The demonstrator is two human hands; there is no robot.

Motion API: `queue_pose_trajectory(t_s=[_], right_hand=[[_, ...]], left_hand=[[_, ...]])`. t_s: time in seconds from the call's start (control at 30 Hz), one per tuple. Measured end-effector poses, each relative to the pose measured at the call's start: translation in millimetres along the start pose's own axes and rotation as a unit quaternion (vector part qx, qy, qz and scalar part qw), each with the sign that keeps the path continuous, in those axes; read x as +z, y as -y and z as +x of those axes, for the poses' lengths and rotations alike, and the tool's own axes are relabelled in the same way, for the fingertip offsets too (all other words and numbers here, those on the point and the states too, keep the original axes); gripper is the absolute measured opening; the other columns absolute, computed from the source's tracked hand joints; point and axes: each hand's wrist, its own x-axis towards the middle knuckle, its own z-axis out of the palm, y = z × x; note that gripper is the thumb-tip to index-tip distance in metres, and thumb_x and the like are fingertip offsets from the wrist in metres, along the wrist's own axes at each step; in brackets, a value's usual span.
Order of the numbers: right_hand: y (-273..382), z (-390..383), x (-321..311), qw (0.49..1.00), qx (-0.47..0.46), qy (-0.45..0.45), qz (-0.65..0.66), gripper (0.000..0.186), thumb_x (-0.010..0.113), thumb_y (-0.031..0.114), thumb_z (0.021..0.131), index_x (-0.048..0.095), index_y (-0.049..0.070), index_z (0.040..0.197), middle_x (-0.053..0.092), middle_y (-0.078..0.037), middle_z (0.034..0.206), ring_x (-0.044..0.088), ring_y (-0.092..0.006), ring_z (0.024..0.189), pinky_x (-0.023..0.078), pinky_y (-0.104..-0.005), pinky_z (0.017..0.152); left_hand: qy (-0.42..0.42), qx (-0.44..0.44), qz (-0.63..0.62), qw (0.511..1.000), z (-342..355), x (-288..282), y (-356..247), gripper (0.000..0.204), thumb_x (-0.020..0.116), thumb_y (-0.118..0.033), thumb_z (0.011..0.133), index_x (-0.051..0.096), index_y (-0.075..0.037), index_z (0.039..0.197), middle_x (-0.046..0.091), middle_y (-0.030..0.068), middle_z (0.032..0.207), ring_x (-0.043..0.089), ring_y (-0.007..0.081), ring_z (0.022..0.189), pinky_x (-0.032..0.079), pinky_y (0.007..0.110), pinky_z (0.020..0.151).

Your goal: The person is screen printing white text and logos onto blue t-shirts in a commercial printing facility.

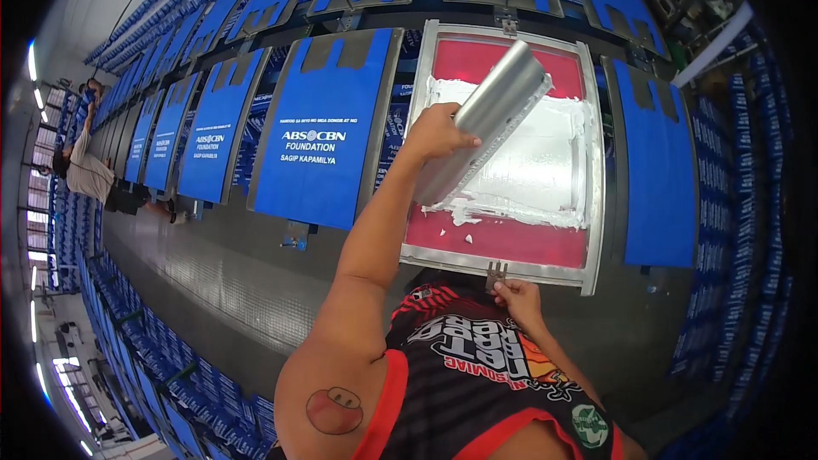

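My left hand (441,131) is wrapped round a wide metal squeegee (503,102), tilted over a screen-printing frame (594,162). White ink (532,149) is smeared thickly across the middle of the frame's red mesh (545,243), with ragged ridges at its edges and a few drops nearer me. At the frame's near edge, my right hand (516,300) pinches a small metal bracket (497,276); part of the fingers is hidden behind it.
Blue fabric bags with white print (324,128) lie on dark boards in rows to the left, beyond and right (654,162). Racks of blue items (196,400) stand behind and at the sides. Another person (85,166) is at the far left by the boards. A grey walkway (213,277) runs alongside.
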Motion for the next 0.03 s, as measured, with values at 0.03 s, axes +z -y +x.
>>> queue_pose_trajectory(t_s=[0.03], right_hand=[[-5.4,2.2,-2.3,1.0,-0.013,0.018,-0.022,0.024,0.065,0.019,0.089,0.07,-0.003,0.096,0.069,-0.006,0.079,0.061,-0.0084,0.065,0.05,-0.0221,0.062]], left_hand=[[0.012,-0.027,0.029,0.999,-6.6,1.1,-13.2,0.053,0.082,-0.024,0.062,0.067,-0.003,0.107,0.069,0.0194,0.094,0.068,0.0293,0.083,0.051,0.035,0.08]])
